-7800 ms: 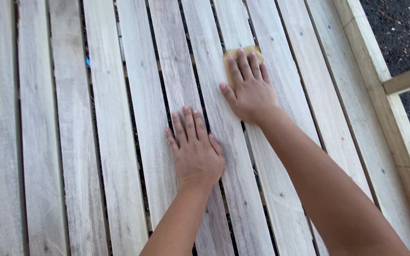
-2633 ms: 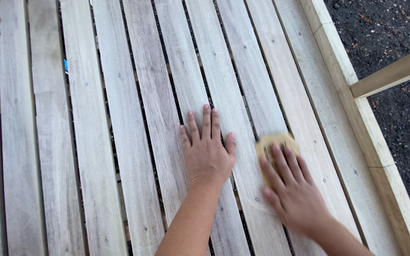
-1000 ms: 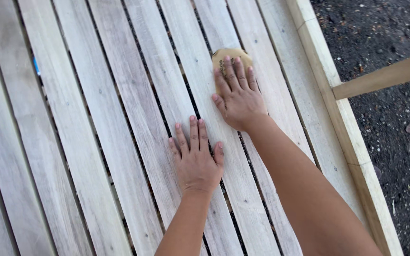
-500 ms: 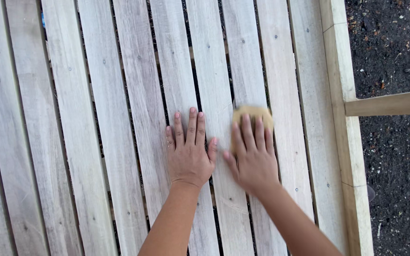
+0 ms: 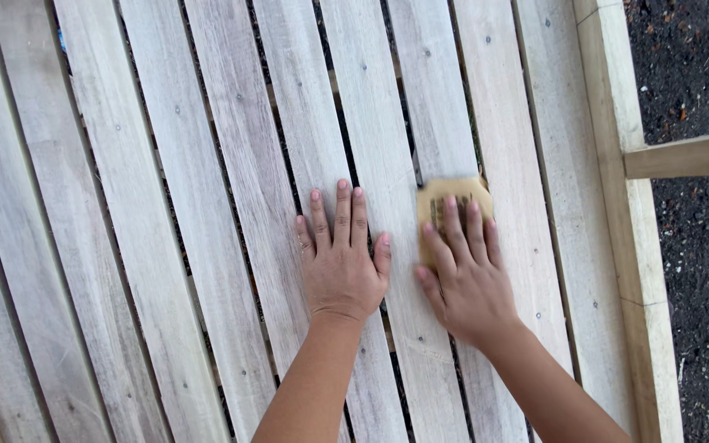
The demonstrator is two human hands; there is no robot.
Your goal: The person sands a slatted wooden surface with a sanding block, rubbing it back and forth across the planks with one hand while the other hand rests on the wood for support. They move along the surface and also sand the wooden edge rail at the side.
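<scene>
Head view: our left hand (image 5: 340,261) lies flat, fingers released, on the slats (image 5: 231,164) at centre frame. Our right hand (image 5: 465,275), just beside it, presses extended fingers on the sandpaper (image 5: 453,199), not clenched.

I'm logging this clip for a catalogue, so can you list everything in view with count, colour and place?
wooden slats: about ten, pale grey-brown, side by side across most of the view, with dark gaps between them
frame rail: one, light yellowish wood, along the right edge of the slats
cross piece: one, light wood, sticking out right from the rail
ground: dark soil, far right
sandpaper piece: one, tan, on the slats under the right fingers
left hand: flat on the slats
right hand: pressing the sandpaper piece
</scene>
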